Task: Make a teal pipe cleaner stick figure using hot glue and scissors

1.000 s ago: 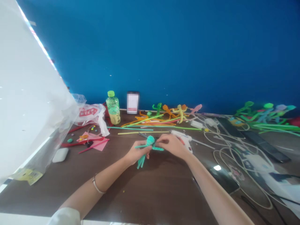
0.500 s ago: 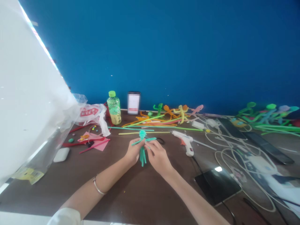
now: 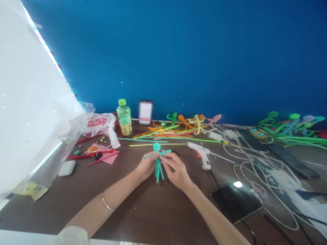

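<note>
Many pipe cleaners (image 3: 163, 135) on brown tabletop (image 3: 153, 212)

The teal pipe-cleaner figure (image 3: 157, 166) stands between my left hand (image 3: 146, 166) and right hand (image 3: 176, 172). On my right, the hot glue gun (image 3: 202, 154) sits near my fingers (image 3: 170, 163), with a dark tablet (image 3: 236, 204) and looped white cables (image 3: 255, 170) beyond. Loose pipe cleaners (image 3: 158, 141) lie straight ahead. There's room to pass over the table (image 3: 158, 211) nearer me, between my forearms (image 3: 114, 200).
</note>
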A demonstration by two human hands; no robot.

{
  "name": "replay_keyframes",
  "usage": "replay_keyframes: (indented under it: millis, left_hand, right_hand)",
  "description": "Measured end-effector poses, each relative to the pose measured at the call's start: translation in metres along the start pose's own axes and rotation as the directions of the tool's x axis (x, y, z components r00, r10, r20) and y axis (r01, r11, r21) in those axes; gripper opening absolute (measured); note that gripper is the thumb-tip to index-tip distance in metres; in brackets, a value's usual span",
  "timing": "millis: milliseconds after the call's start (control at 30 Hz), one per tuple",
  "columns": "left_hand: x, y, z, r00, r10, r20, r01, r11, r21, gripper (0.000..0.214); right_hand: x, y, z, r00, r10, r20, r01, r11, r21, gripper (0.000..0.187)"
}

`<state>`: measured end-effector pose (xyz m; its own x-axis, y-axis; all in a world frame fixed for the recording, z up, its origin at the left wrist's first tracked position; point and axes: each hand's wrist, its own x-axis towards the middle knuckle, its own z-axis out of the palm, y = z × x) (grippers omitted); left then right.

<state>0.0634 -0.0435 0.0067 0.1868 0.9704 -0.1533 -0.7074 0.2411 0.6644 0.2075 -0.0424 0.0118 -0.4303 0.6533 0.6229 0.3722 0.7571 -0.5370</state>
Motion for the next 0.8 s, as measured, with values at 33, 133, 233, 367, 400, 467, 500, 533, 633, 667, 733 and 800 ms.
replay_keyframes:
  millis: [33,133,233,367,400,467,500,533,633,667,733,800]
  left_hand:
    - [0.0,0.001,0.0,1.0,-0.01,0.017,0.01,1.0,-0.017,0.018]
    - [-0.001,0.004,0.0,0.993,-0.069,0.092,0.073,0.997,-0.038,0.016]
    - [-0.002,0.005,0.002,0.987,-0.118,0.107,0.114,0.992,0.049,0.016]
    - [-0.003,0.004,0.004,0.999,-0.023,0.024,0.016,0.968,0.252,0.019]
    - [-0.003,0.004,0.005,1.0,0.027,0.012,-0.029,0.952,0.304,0.02]
    - [-0.002,0.004,0.006,0.991,0.131,-0.016,-0.115,0.915,0.386,0.021]
    - [-0.002,0.004,0.007,0.984,0.175,-0.039,-0.144,0.901,0.409,0.022]
    - [-0.002,0.003,0.007,0.975,0.209,-0.071,-0.161,0.893,0.421,0.022]
    - [-0.002,0.0,0.007,0.955,0.252,-0.155,-0.167,0.892,0.42,0.022]
    - [-0.002,-0.001,0.006,0.952,0.252,-0.172,-0.164,0.899,0.407,0.022]
    - [-0.002,-0.003,0.005,0.958,0.229,-0.175,-0.157,0.924,0.349,0.021]
    - [-0.003,-0.002,0.004,0.972,0.181,-0.147,-0.141,0.958,0.251,0.021]
  right_hand:
    - [0.001,0.001,-0.002,1.0,0.025,0.019,-0.025,0.999,0.031,0.028]
    - [0.008,0.008,-0.013,0.981,0.151,0.119,-0.166,0.978,0.128,0.019]
    - [0.022,0.015,-0.031,0.916,0.301,0.264,-0.345,0.928,0.139,0.017]
    - [0.046,0.01,-0.05,0.858,0.419,0.298,-0.415,0.906,-0.079,0.012]
    - [0.051,0.006,-0.051,0.87,0.411,0.272,-0.385,0.911,-0.145,0.011]
    - [0.057,-0.004,-0.048,0.908,0.368,0.2,-0.314,0.914,-0.256,0.013]
    - [0.058,-0.009,-0.043,0.926,0.345,0.153,-0.291,0.911,-0.291,0.014]
    - [0.057,-0.013,-0.038,0.939,0.325,0.109,-0.278,0.909,-0.312,0.016]
    - [0.047,-0.024,-0.018,0.962,0.273,0.003,-0.258,0.913,-0.315,0.019]
    - [0.043,-0.026,-0.012,0.967,0.256,-0.018,-0.249,0.92,-0.301,0.02]
    - [0.033,-0.028,-0.002,0.973,0.225,-0.049,-0.23,0.938,-0.261,0.02]
    - [0.027,-0.027,0.002,0.976,0.203,-0.078,-0.215,0.953,-0.213,0.02]
